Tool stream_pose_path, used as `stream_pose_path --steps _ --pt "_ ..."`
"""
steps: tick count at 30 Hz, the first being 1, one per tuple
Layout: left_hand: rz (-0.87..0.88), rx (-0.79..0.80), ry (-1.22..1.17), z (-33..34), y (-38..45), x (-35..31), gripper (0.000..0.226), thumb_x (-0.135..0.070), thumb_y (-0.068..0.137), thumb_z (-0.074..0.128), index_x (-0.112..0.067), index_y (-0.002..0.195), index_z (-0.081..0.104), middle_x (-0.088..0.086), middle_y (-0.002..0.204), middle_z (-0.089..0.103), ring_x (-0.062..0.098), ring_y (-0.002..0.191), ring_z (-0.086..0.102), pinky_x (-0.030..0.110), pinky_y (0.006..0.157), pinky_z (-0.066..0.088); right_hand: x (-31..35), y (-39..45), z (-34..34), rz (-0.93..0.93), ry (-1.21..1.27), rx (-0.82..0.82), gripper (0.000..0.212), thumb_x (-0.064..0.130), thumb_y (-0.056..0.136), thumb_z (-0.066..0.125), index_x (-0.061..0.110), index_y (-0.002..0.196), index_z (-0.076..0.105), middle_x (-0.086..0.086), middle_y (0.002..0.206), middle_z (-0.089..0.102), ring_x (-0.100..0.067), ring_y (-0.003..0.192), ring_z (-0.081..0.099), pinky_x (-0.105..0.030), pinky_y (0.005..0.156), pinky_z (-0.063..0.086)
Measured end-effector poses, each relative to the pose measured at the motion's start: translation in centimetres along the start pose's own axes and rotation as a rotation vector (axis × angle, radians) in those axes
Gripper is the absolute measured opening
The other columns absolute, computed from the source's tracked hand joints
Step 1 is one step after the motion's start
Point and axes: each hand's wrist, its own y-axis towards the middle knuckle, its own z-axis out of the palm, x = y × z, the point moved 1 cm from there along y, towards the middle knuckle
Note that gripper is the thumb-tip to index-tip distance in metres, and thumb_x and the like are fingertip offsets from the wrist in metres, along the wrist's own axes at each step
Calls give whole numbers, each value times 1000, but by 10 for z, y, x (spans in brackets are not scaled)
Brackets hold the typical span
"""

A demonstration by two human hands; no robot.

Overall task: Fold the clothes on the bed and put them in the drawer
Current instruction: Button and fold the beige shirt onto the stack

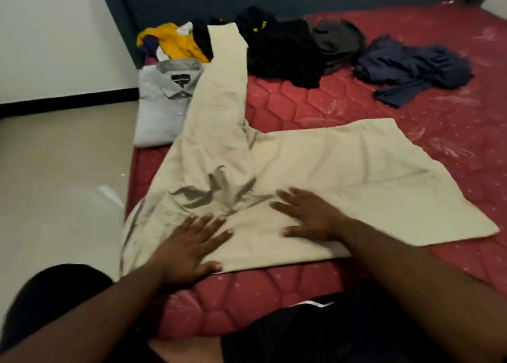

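— Where were the beige trousers (288,170)?
— Spread near the mattress's (411,110) front edge, one leg reaching toward its far left corner, the other toward the right.
— And the hands?
— The left hand (189,250) and right hand (307,214) both lay flat, fingers straight, pressing the trousers, gripping nothing.

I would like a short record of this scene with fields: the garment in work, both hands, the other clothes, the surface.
garment in work: beige trousers, legs spread apart
left hand: flat on trousers
right hand: flat on trousers
folded: grey shirt
unfolded: yellow garment, black clothes, navy garment
surface: red mattress
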Motion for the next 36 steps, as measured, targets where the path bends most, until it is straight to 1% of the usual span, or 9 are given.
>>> stream_pose_path --steps 2,5,7,10,13,19,23,28,36 --pt "-9 -17 -11 -4 1 3 67 -69 96 21 -31 149 38 2 153 39 25 138 38 39 111 25 -19 -9 7 275 8 -69 93 91 68 8 46 149 -6 14 160 -10 -16 148 -10 -40 118 -4" --pt "-64 -254 -158 -19 12 5 48 -58 94 42 -26 124 63 -2 122 66 21 109 65 33 86 51 -24 -7 -7 532 12 -131 78 79 84 24 41 151 14 8 163 1 -21 149 -5 -51 116 -4" --pt "-164 -469 -283 -29 23 13 27 -41 87 57 -21 102 69 -2 97 68 22 85 65 33 70 48 -7 16 -27 469 55 -233 64 66 91 41 31 145 39 4 159 24 -19 148 12 -47 117 8" --pt "-525 -740 -570 -36 36 30 8 -19 82 68 -16 88 62 0 91 56 15 83 56 27 69 43 17 71 -67 241 269 -363 42 38 91 62 15 127 62 -5 136 57 -23 132 46 -32 109 31" --pt "-851 -893 -910 -36 42 46 38 -12 75 81 -14 103 56 0 103 47 10 86 51 18 72 42 39 137 -113 159 323 -430 31 15 90 64 10 120 66 -7 127 63 -24 122 54 -26 101 34" --pt "-905 -932 -1086 -13 44 51 34 0 71 82 -14 98 68 -16 117 50 5 88 63 8 71 47 90 249 -151 160 363 -419 23 33 90 61 12 94 70 -9 105 69 -28 102 61 -31 81 45" --pt "-860 -944 -977 1 46 47 38 6 76 73 -15 109 70 -10 123 48 -2 99 59 9 80 46 125 289 -135 274 405 -362 49 54 84 62 14 112 59 -11 120 62 -31 111 57 -35 85 44" --pt "-772 -905 -826 6 47 49 26 -9 78 75 -14 104 74 -6 118 65 7 106 60 14 88 45 123 305 -122 442 521 -353 53 44 82 65 14 122 48 -12 126 56 -34 116 55 -36 88 44" --pt "-869 -801 -741 11 49 47 10 -11 82 71 -12 84 61 -3 79 58 15 74 50 27 68 39 121 311 -132 626 654 -476 36 24 88 53 11 121 56 -12 129 57 -34 117 55 -33 89 44"
